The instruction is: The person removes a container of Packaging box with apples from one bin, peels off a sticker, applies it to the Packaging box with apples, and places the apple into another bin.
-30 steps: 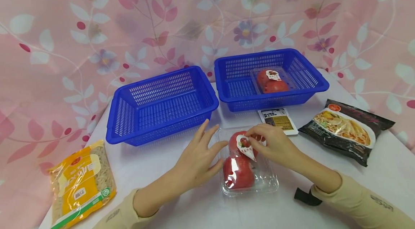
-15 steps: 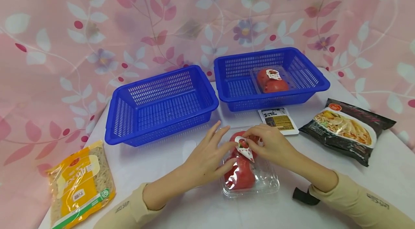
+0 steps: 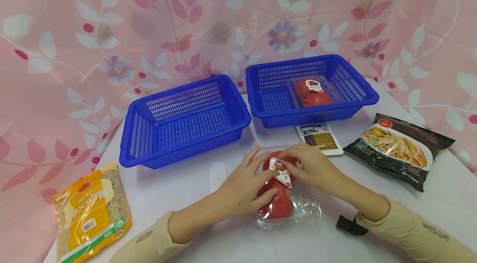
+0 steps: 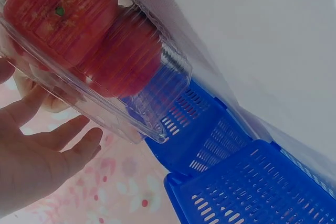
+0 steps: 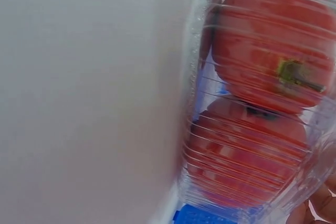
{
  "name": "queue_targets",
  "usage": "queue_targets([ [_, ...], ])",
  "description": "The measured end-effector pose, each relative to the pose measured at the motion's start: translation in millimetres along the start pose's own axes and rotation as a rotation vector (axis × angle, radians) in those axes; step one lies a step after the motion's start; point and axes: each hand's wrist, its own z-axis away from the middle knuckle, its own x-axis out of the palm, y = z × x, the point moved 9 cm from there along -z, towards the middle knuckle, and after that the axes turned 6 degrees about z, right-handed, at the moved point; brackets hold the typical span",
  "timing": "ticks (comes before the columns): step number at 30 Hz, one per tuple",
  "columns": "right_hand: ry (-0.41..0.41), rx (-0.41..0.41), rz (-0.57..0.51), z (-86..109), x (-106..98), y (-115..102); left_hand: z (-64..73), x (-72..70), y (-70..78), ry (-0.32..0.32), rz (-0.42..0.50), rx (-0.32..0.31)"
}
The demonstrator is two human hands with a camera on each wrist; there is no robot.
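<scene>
A clear plastic clamshell box (image 3: 303,209) with red tomatoes (image 3: 279,203) inside lies on the table in front of me. On its lid is a white sticker (image 3: 282,178) with a fruit picture and red lettering. My right hand (image 3: 316,167) pinches the sticker's upper edge with thumb and forefinger. From the left, my left hand (image 3: 242,188) reaches over the lid with spread fingers, its fingertips at the sticker and the lid. In the left wrist view the left hand (image 4: 42,156) shows beside the box; the right wrist view shows tomatoes (image 5: 247,153) through the ribbed side wall.
Two blue baskets (image 3: 186,153) stand at the back; the right basket (image 3: 309,114) holds another tomato box (image 3: 314,92). A white-edged sachet (image 3: 319,139) lies before it. A black noodle packet (image 3: 400,149) is at right, a yellow bag (image 3: 91,213) at left, a black strap (image 3: 351,225) near the right sleeve.
My left hand has moved right, over the lid and up to the sticker. The sticker has shifted slightly left and tilted. My right hand stays almost in place.
</scene>
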Motion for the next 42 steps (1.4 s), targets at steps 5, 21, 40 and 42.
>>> queue_targets([
  [5,-0.023,0.021,0.011,-0.8,1,0,4.6,1.2,5.3,-0.016,-0.053,0.010],
  [21,-0.052,0.021,0.120,6.9,0,2,26.7,5.8,6.1,-0.150,-0.065,-0.092],
  [40,-0.070,0.015,0.189,26.7,-3,-4,33.5,11.0,-3.7,-0.188,0.172,-0.200],
  [42,-0.072,0.023,0.178,27.8,-3,-4,33.1,11.5,-3.3,-0.185,0.173,-0.199],
])
